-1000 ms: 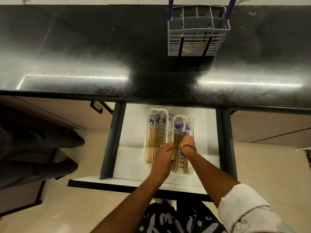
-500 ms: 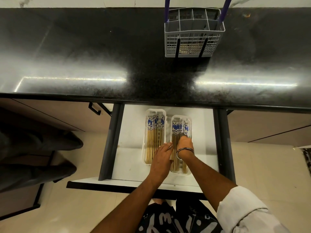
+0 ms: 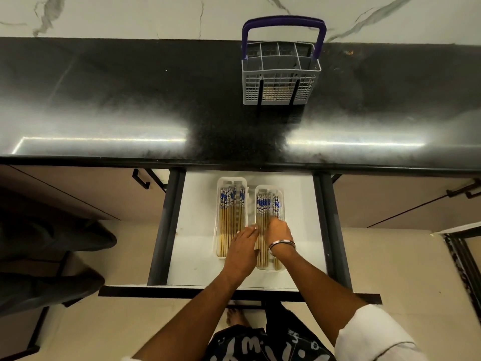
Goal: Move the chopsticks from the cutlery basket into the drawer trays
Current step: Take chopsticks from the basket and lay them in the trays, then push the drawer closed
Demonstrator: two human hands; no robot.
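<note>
Slim wooden chopsticks (image 3: pixel 264 230) (blue-patterned tops) lay lengthwise, tops toward the counter, in white plastic trays (image 3: pixel 282 204); left hand (image 3: pixel 240 250) flat, right hand's (image 3: pixel 278 230) grip unclear.

Basket (image 3: pixel 280 74): on the counter (image 3: pixel 104 105), at 12 o'clock.
Drawer (image 3: pixel 192 230): below the counter edge, at 6 o'clock.
Trays: left tray (image 3: pixel 218 222) beside right tray (image 3: pixel 283 204), both in the drawer.
Chopsticks (image 3: pixel 229 212): in both trays.
</note>
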